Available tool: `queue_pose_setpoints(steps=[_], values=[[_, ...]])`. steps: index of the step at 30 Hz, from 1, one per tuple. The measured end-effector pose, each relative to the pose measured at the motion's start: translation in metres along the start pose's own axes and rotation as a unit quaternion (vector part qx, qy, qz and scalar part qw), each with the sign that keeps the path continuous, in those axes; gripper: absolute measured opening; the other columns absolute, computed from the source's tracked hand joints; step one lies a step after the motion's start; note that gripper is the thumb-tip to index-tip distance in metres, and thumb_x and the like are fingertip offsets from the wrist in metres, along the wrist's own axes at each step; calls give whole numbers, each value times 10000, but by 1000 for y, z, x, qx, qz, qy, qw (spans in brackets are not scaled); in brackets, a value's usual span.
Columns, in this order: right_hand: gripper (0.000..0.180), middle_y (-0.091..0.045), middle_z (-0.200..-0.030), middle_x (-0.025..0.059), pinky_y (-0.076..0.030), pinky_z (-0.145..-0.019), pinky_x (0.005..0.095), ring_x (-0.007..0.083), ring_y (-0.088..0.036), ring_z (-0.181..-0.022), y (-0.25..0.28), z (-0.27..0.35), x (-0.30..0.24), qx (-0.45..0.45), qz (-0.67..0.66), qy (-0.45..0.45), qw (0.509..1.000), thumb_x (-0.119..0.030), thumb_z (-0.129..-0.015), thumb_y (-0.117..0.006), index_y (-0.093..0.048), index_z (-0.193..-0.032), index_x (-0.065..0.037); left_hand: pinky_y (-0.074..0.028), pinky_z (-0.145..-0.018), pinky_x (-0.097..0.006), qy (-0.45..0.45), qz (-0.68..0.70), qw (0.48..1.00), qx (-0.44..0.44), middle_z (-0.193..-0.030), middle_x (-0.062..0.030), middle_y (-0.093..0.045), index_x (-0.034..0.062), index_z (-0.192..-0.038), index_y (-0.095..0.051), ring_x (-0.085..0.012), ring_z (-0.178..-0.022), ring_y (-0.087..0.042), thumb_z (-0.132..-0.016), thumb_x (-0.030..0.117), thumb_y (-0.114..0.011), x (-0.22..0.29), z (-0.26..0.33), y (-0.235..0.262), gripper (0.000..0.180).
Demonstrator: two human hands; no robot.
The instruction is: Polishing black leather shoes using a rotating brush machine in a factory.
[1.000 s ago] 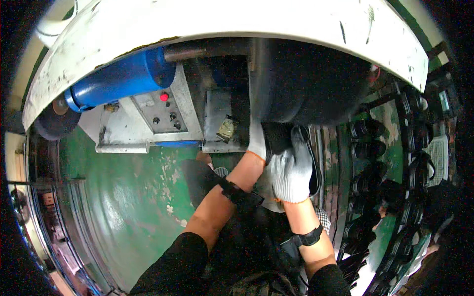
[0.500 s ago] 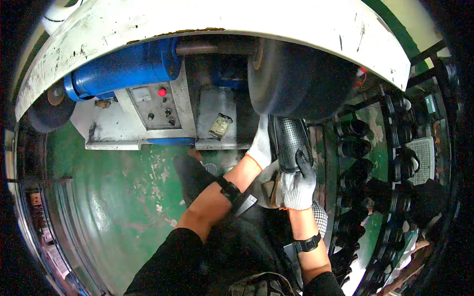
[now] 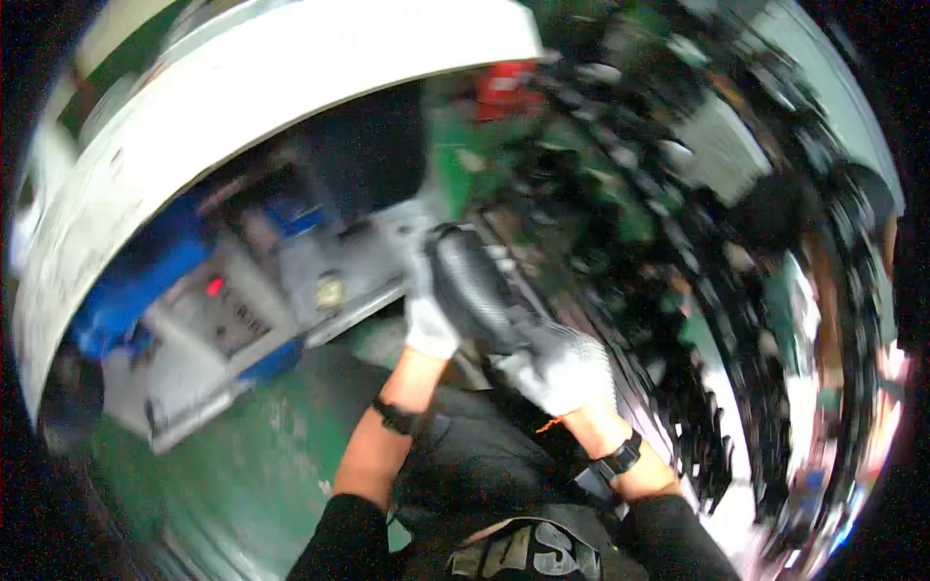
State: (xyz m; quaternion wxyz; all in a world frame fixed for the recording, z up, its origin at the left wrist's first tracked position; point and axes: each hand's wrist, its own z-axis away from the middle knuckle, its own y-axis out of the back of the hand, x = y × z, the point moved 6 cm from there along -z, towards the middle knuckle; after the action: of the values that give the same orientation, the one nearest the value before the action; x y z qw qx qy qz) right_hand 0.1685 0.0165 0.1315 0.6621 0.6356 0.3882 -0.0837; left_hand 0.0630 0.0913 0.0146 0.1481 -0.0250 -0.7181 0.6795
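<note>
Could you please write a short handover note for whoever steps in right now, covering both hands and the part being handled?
Left hand: gloved, gripping the upper left side of the dark ribbed part.
Right hand: gloved, holding the same part from its lower end.
The part is off the floor, in front of the grey machine with the blue cylinder.
Done: the part is in both hands.
Left: it has not been set down anywhere. The picture is blurred, so finer detail cannot be told.

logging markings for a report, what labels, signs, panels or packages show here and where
Control panel: left of the hands, on the machine; grey plate with a red light, blurred.
Small tag: right of that panel; yellowish rectangle on grey metal.
Red box: top centre, beyond the white guard; blurred.
No packages or screens discernible.
</note>
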Motion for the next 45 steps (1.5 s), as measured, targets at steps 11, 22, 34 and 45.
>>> queue_pose_setpoints(steps=[11, 22, 34, 45], values=[[245, -578, -768, 79, -429, -828, 438, 294, -562, -793, 109, 138, 8, 136, 151, 36, 978, -297, -757, -700, -623, -848, -83, -393, -992, -529, 122, -36, 992, -15, -1197, -226, -544, 45, -1321, -415, -416, -1098, -520, -879, 617, -404, -97, 1, -121, 723], [94, -598, -777, 76, -450, -660, 298, 184, -562, -722, 252, 481, 52, 609, 138, -309, 717, -82, -788, -696, -637, -834, -24, -518, -805, -422, 393, -250, 882, -68, -1099, -157, -593, 79, -1242, -478, -281, -940, -603, -930, 440, -483, -282, 21, -98, 477], [173, -592, -765, 125, -454, -660, 387, 316, -556, -749, 371, 664, 213, 509, 497, -409, 572, -227, -783, -688, -604, -831, -84, -499, -652, -368, 360, -331, 872, 7, -980, -150, -579, 51, -1234, -435, -244, -762, -564, -894, 415, -561, -294, 18, -83, 514], [271, -642, -996, 165, -482, -788, 404, 340, -608, -921, 455, 716, 279, 544, 499, -361, 570, -182, -881, -509, -600, -1135, -152, -511, -695, -388, 349, -421, 835, 65, -973, -115, -601, 68, -1279, -449, -244, -793, -591, -919, 443, -496, -304, 17, -66, 522]])
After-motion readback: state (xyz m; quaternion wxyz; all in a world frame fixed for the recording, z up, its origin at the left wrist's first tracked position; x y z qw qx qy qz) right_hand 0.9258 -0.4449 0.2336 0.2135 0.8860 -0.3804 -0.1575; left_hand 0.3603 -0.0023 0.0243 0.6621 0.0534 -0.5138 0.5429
